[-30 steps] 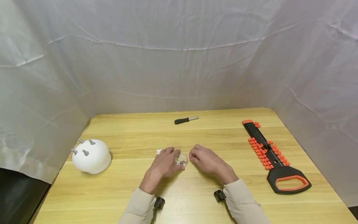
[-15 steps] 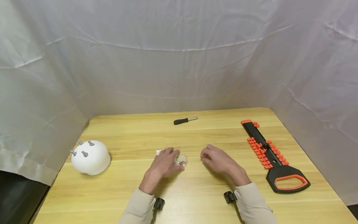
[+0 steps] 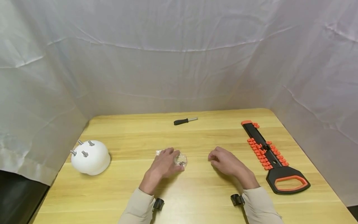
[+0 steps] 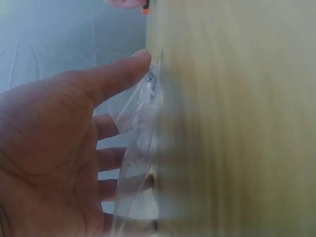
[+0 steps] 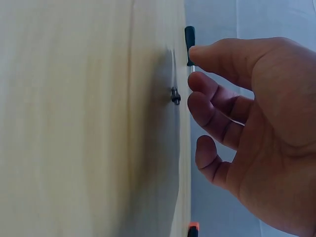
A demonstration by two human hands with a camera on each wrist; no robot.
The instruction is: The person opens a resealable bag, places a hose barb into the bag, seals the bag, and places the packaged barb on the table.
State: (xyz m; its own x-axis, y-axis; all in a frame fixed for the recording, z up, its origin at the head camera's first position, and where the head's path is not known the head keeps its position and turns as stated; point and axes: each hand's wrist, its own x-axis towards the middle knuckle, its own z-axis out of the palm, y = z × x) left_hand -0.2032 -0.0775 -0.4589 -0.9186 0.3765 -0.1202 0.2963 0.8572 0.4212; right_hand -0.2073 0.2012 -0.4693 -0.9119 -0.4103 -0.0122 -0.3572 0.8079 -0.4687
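In the head view my left hand [image 3: 165, 165] lies over a clear plastic bag [image 3: 157, 152] on the table. Its thumb is at the bag's edge, with the fingers behind the film in the left wrist view. Small dark metal pieces [image 3: 182, 163], which look like screws, lie inside. To the right, my right hand [image 3: 227, 161] hovers just above or rests on the wood, its fingers loosely curled around nothing. Past its fingertips, in the right wrist view, shows a small dark metal piece [image 5: 175, 96]; I cannot tell whether it lies on the wood.
A white rounded object [image 3: 95, 158] with several metal posts stands at the left. A black-handled screwdriver [image 3: 181, 121] lies at the back. At the right is a black rack [image 3: 258, 135] with orange clips and a looped handle. Pale curtains [image 3: 179, 74] hang behind the wooden table [image 3: 195, 199].
My right hand has moved away from the bag to the right, across the table. The left hand has stayed on the bag.
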